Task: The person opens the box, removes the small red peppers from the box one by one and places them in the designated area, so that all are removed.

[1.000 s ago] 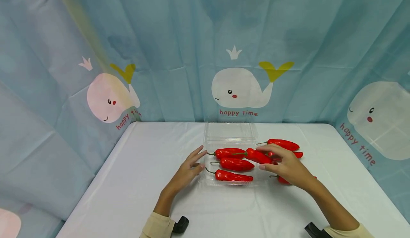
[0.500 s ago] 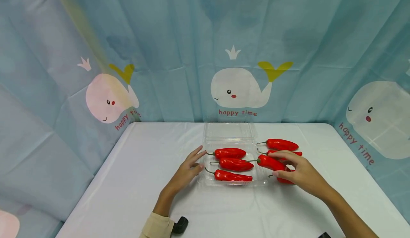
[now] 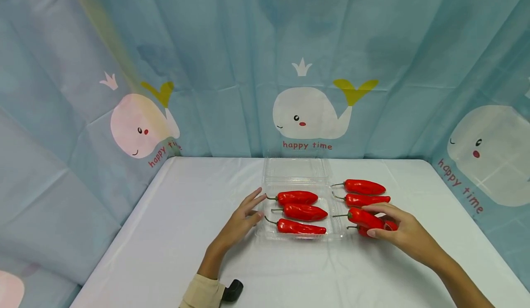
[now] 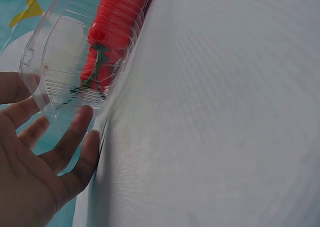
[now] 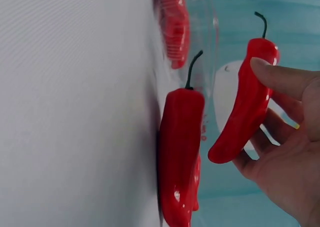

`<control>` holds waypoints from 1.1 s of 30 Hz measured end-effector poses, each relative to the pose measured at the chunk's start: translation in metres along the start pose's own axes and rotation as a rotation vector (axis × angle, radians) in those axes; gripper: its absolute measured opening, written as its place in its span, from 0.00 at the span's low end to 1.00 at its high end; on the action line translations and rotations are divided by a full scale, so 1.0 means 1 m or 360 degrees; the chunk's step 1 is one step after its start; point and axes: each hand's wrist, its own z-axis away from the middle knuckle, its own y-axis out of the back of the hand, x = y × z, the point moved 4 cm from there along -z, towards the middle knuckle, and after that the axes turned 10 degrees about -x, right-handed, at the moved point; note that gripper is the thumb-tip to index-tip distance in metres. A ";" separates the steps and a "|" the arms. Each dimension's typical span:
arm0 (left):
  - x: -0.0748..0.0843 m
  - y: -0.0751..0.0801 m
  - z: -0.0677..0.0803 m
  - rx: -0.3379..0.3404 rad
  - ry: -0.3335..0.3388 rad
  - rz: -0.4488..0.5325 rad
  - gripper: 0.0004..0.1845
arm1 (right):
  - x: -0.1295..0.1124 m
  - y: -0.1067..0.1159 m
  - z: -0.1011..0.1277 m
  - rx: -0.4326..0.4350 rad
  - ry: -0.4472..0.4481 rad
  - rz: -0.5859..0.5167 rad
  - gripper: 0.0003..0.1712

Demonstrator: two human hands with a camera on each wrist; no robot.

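The right hand, low and right of centre in the head view, has a red chili pepper pinched between thumb and fingertips, stem pointing left toward the clear plastic clamshell container. In the right wrist view that pepper sits lifted at the upper right, thumb on its upper side, while another pepper lies on the white table just beside it. Over at centre frame, the left hand rests with fingers spread and relaxed against the container's left edge; the left wrist view shows the fingertips touching the ridged clear wall, gripping nothing. Three peppers lie stacked in a row inside the tray. Two more peppers lie on the table to the right of it, above the held one. The whale-print curtain fills the top half.
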 end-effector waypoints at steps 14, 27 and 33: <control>-0.001 0.000 0.000 0.0007 0.0008 -0.0011 0.29 | 0.021 0.004 0.017 0.0010 -0.0072 0.0169 0.27; 0.000 0.000 0.000 -0.0002 -0.0004 -0.0035 0.29 | 0.035 0.002 0.025 -0.0054 -0.0043 0.0177 0.26; 0.000 -0.001 0.000 0.0013 0.0016 -0.0016 0.29 | 0.038 0.003 0.028 -0.0074 -0.0134 0.0197 0.26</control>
